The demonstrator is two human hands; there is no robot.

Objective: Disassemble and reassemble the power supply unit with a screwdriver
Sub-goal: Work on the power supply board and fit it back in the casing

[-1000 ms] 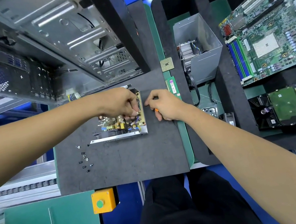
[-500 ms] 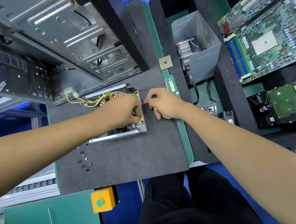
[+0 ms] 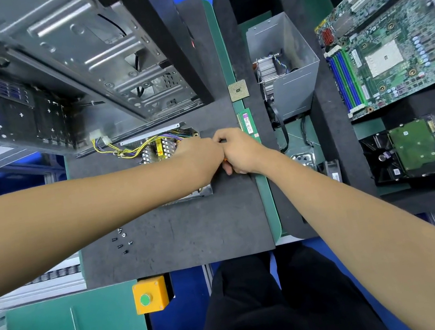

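The opened power supply unit (image 3: 159, 148) lies on the dark mat (image 3: 192, 231), its circuit board, heat sinks and yellow wires exposed. My left hand (image 3: 201, 157) lies over its right side and hides that edge; its fingers are hidden, so its hold cannot be told. My right hand (image 3: 237, 151) is curled beside it, touching the left hand, and grips a screwdriver of which only a bit of orange handle (image 3: 225, 159) shows. Several loose black screws (image 3: 122, 241) lie on the mat at the front left.
An open computer case (image 3: 66, 63) stands at the back left. A CPU chip (image 3: 238, 90) and RAM stick (image 3: 248, 123) lie right of the mat. The foam tray (image 3: 333, 146) holds a metal cover with heatsink (image 3: 285, 68), motherboard (image 3: 391, 46) and hard drive (image 3: 410, 148). A yellow button box (image 3: 150, 294) sits at the front.
My left hand has slid right across the power supply until it touches my right hand, uncovering the yellow wires and heat sinks. The right hand has stayed at the unit's right edge.
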